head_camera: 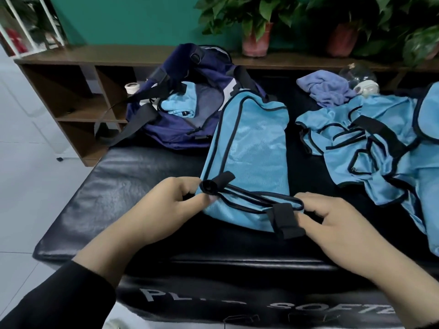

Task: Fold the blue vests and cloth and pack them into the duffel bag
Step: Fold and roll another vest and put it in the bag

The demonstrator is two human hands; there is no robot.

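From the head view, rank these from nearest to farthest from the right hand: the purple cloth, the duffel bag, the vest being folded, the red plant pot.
1. Vest being folded: the right hand pinches its near edge.
2. Purple cloth: beyond the hand, on the mat.
3. Duffel bag: far left, open.
4. Red plant pot: on the back shelf.

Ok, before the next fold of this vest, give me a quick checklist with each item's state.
1. Left hand pinches the vest at its near left corner: ok.
2. Right hand holds the near right corner by the black strap: ok.
3. Vest lies flat on the black pad: ok.
4. Duffel bag open, one folded vest inside: ok.
5. Vest pile clear of the fold path: ok.
6. Purple cloth folded: not ok, crumpled.
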